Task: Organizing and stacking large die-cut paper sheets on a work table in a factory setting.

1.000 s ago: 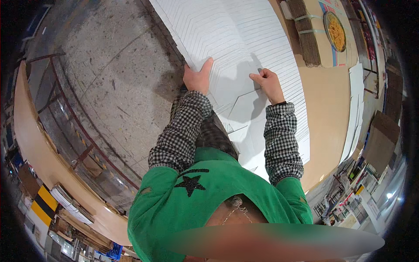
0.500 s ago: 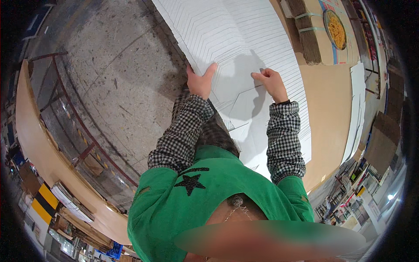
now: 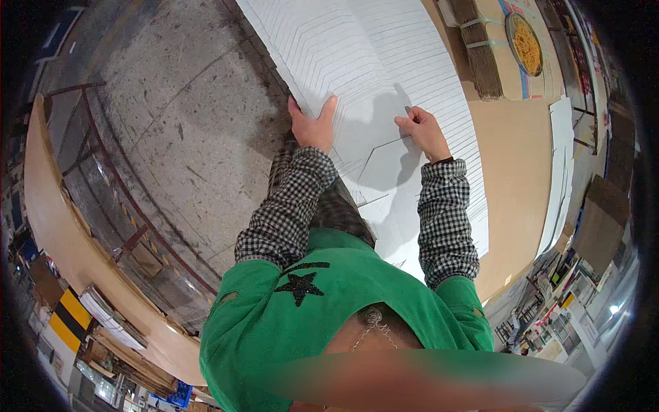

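Note:
A fanned-out stack of white sheets (image 3: 384, 69), paper or thin card, spreads in front of me, its many edges showing as thin dark lines. At its left edge is my left hand (image 3: 314, 125), thumb lying on top and the other fingers curled at the rim, gripping the sheets there. Over the middle of the stack my right hand (image 3: 423, 132) is closed in a pinch, thumb against the index finger. Whatever lies between those fingertips, if anything, is too small to make out. A dark shadow falls on the sheets beside the right hand.
The stack lies on a tan board surface (image 3: 511, 151). At the far right stands a strapped bundle of printed flat cartons (image 3: 491, 51), with more white sheets (image 3: 559, 172) along the right edge. Concrete floor (image 3: 192, 103) and a metal-framed cart (image 3: 127, 178) are to the left.
The left hand has shifted slightly left and away from me along the sheet edge. My right hand stays nearly in place, still pinched.

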`<state>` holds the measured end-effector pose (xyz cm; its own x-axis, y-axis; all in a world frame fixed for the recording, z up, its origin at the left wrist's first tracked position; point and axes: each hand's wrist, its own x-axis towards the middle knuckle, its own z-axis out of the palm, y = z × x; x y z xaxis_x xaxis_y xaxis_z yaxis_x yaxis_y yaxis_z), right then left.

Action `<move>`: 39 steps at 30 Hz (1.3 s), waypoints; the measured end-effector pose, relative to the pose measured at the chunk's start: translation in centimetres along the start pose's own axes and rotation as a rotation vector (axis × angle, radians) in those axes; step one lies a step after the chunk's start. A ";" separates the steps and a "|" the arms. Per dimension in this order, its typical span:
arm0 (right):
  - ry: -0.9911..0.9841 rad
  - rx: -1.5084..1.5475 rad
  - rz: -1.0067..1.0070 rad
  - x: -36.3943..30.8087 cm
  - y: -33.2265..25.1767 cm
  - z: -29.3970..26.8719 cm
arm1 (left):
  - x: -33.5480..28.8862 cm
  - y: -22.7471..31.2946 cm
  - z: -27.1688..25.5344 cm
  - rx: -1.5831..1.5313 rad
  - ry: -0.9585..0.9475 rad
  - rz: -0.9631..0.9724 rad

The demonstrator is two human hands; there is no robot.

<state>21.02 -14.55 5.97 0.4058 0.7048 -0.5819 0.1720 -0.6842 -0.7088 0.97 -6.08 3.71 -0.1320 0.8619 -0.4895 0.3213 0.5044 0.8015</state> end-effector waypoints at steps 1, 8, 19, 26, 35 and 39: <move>0.002 -0.012 0.004 0.0 -0.1 0.0 | 0.3 -0.3 0.0 0.002 -0.007 0.002; -0.021 0.021 -0.013 0.3 0.4 -0.1 | 1.0 -1.2 0.2 -0.009 -0.054 -0.040; 0.035 0.036 0.112 -1.1 -0.4 0.0 | 0.2 0.2 0.0 -0.034 -0.047 -0.014; 0.001 0.079 0.014 -0.5 1.3 -0.2 | 1.6 -1.6 0.5 -0.091 -0.065 0.087; 0.073 0.048 0.055 -0.8 0.9 0.2 | 1.3 -2.8 0.7 -0.147 0.003 0.257; 0.068 0.072 0.037 -0.8 1.7 0.2 | 1.5 -3.4 1.0 -0.270 -0.118 0.151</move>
<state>20.82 -16.23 5.10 0.4712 0.6630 -0.5817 0.0919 -0.6928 -0.7152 0.58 -6.53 -0.14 0.0126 0.9240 -0.3822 0.0664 0.3806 0.9223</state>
